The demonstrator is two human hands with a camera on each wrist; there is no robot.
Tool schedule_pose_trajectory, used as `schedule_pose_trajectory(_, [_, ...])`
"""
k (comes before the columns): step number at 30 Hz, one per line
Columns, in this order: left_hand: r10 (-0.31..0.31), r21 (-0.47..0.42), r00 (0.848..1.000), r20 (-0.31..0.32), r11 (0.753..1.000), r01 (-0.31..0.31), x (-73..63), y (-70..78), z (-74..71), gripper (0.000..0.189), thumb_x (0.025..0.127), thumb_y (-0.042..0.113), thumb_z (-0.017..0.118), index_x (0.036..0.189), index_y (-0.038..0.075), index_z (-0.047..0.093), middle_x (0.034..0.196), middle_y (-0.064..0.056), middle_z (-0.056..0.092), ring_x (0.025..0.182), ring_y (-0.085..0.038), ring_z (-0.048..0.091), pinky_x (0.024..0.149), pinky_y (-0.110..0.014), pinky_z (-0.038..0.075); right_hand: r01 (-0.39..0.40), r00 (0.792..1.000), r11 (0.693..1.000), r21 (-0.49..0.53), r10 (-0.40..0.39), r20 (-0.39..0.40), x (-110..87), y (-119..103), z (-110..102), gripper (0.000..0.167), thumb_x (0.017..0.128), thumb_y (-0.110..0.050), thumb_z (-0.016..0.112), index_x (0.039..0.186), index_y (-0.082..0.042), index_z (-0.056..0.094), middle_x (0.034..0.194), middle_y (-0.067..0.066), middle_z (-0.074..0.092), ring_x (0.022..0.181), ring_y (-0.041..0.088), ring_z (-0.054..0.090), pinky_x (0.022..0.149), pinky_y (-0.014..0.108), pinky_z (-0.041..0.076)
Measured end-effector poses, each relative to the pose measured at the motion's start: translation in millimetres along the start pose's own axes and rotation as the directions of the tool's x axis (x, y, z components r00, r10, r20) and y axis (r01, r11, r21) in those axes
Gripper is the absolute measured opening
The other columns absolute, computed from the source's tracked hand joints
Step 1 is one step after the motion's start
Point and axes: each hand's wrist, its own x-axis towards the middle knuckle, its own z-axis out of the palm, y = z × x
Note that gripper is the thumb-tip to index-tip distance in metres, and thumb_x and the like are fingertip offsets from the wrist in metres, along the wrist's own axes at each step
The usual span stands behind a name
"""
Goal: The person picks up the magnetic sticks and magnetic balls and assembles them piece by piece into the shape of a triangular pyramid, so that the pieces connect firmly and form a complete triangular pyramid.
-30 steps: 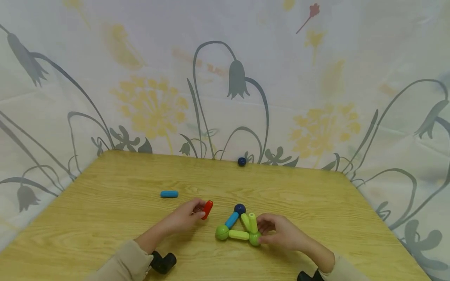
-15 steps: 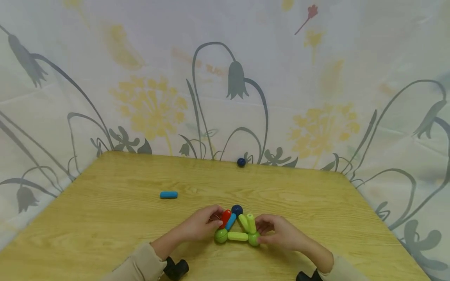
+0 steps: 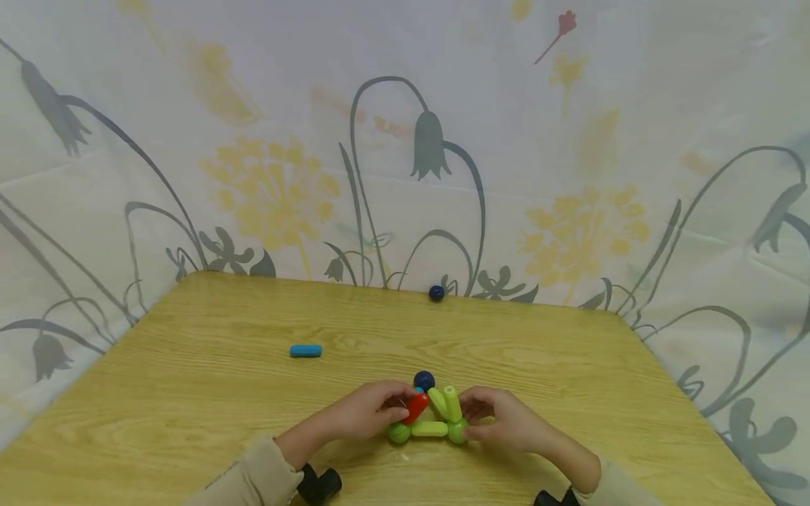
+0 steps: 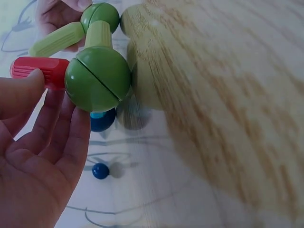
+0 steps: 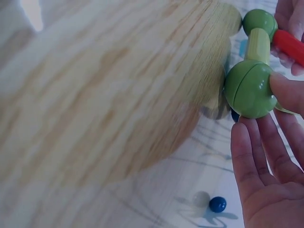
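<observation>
My left hand [image 3: 376, 411] pinches a red magnetic rod [image 3: 418, 406] between thumb and fingers. In the left wrist view the rod's end meets the left green ball [image 4: 98, 78], and the fingers lie along that ball. My right hand [image 3: 506, 419] holds the right green ball [image 5: 251, 89] between thumb and fingertips. A yellow-green rod [image 3: 430, 429] joins both green balls. Another yellow-green rod [image 3: 453, 404] rises from the right one, and a third [image 3: 437, 402] leads toward a dark blue ball [image 3: 424, 380]. The blue rod below that ball is mostly hidden by the red rod and left hand.
A loose blue rod [image 3: 306, 351] lies left of the hands on the wood-grain table [image 3: 569, 365]. One more dark blue ball [image 3: 436, 293] sits at the table's back edge, against a flower-printed curtain [image 3: 316, 140].
My left hand has carried the red rod rightward to the left green ball, and the rod now leans over the frame's blue rod. My right hand has stayed at the right green ball.
</observation>
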Motion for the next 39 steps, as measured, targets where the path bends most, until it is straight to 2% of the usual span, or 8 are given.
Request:
schedule_pose_trajectory(3, [-0.004,-0.010,1.000,-0.001,1.000,0.004,-0.2,-0.5,-0.5,0.027,0.096,0.009,0.052,0.122,0.005,0.057,0.111,-0.001,0.059,0.102,-0.017,0.056,0.085,-0.026,0.046,0.000,1.000,1.000,0.004,0.000,-0.001,-1.1,0,-1,0.034,0.082,-0.009,0.071,0.111,0.004,0.059,0.101,0.007,0.060,0.089,0.013,0.058,0.077,0.027,0.050])
schedule_pose_trajectory(8, [-0.026,-0.031,0.998,-0.062,0.999,0.024,-4.3,-9.1,-8.0,0.025,0.095,0.012,0.054,0.119,0.010,0.061,0.109,0.001,0.061,0.101,-0.016,0.056,0.085,-0.029,0.046,0.014,1.000,1.000,0.009,-0.014,0.002,-0.7,1,-1,0.035,0.082,-0.010,0.071,0.112,0.004,0.058,0.102,0.007,0.060,0.089,0.013,0.058,0.077,0.028,0.050])
schedule_pose_trajectory(14, [-0.018,-0.002,0.993,-0.117,1.000,0.018,-15.7,-28.4,-28.8,0.022,0.095,0.012,0.054,0.115,0.005,0.061,0.107,-0.004,0.061,0.098,-0.017,0.056,0.085,-0.031,0.046,0.017,1.000,1.000,0.006,-0.017,-0.007,0.1,2,0,0.035,0.082,-0.009,0.071,0.112,0.003,0.059,0.102,0.007,0.061,0.089,0.014,0.059,0.077,0.028,0.050])
schedule_pose_trajectory(19, [-0.025,0.042,0.988,-0.151,0.999,0.032,-31.2,-43.9,-50.1,0.022,0.094,0.011,0.055,0.114,0.003,0.060,0.106,-0.007,0.061,0.097,-0.019,0.055,0.084,-0.033,0.046,0.017,1.000,1.000,0.016,-0.017,0.025,0.8,1,3,0.036,0.084,-0.012,0.070,0.114,0.004,0.058,0.103,0.007,0.060,0.090,0.014,0.059,0.078,0.029,0.050])
schedule_pose_trajectory(25, [-0.028,0.122,0.967,-0.252,0.991,0.061,-44.0,-54.0,-79.9,0.023,0.093,0.011,0.057,0.113,0.001,0.060,0.106,-0.011,0.061,0.098,-0.023,0.056,0.084,-0.037,0.046,0.034,0.999,0.999,-0.004,-0.034,0.007,0.3,1,1,0.035,0.083,-0.010,0.071,0.113,0.004,0.058,0.103,0.007,0.060,0.090,0.014,0.059,0.078,0.030,0.051])
schedule_pose_trajectory(30, [-0.059,0.166,0.945,-0.321,0.979,0.117,-52.9,-62.6,-101.8,0.025,0.091,0.012,0.061,0.113,0.000,0.060,0.110,-0.012,0.060,0.102,-0.028,0.056,0.087,-0.042,0.045,0.047,0.999,0.999,0.005,-0.047,0.016,0.0,0,-1,0.036,0.084,-0.010,0.070,0.114,0.004,0.057,0.103,0.008,0.060,0.090,0.013,0.059,0.078,0.031,0.051])
schedule_pose_trajectory(33, [-0.080,0.180,0.938,-0.338,0.973,0.147,-56.2,-68.1,-108.8,0.025,0.090,0.013,0.062,0.113,0.002,0.061,0.110,-0.012,0.060,0.102,-0.031,0.056,0.087,-0.044,0.045,0.050,0.999,0.999,0.009,-0.051,0.021,-0.4,1,-1,0.035,0.084,-0.010,0.070,0.113,0.004,0.057,0.103,0.008,0.060,0.090,0.014,0.059,0.078,0.032,0.051])
schedule_pose_trajectory(39, [-0.078,0.185,0.928,-0.364,0.970,0.155,-58.1,-79.6,-114.0,0.032,0.089,0.008,0.064,0.118,-0.003,0.056,0.118,-0.019,0.055,0.110,-0.040,0.048,0.092,-0.048,0.041,0.045,0.999,0.999,0.002,-0.046,0.024,-0.9,2,-1,0.035,0.084,-0.011,0.070,0.113,0.003,0.058,0.103,0.007,0.060,0.090,0.014,0.059,0.078,0.031,0.051])
